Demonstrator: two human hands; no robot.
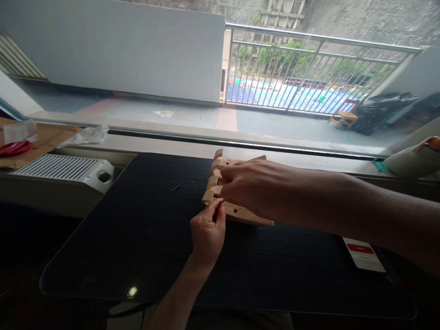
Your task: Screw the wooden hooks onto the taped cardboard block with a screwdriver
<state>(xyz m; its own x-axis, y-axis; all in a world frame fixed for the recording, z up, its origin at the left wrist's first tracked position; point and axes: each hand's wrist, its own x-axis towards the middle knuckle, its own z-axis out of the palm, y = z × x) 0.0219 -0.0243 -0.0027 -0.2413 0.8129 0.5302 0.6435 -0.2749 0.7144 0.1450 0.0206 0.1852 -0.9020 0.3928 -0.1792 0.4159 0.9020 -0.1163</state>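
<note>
Behind a window across the upper frame, a balcony with a metal railing (285, 68) and a wooden chair (344, 117) looks out on greenery and a blue surface. Below it, a dark table (103, 256) fills the middle and lower frame, with a white vented unit (65, 168) at its left and a phone (364, 254) near its right edge. At the centre, by the table's far edge, lies a pale wooden slatted piece (250, 214), its slats running roughly left to right, the nearest one sloping down toward the right; their rounded ends form a row along the left side, and a round hole shows in the nearest slat. The right hand (245, 181), its arm entering from the right edge, lies over the middle of the wood with fingers curled; what they grip underneath is hidden, so I cannot tell. The left hand (208, 229) reaches up from the bottom, thumb and finger closed on what looks like a slim dark piece (221, 201) at the wood's lower-left corner. It is the nearer hand to the lowest rounded end, with the wood lying above and to the right of it. A thin metal pin (175, 188) rests on the table, left of the wood.
</note>
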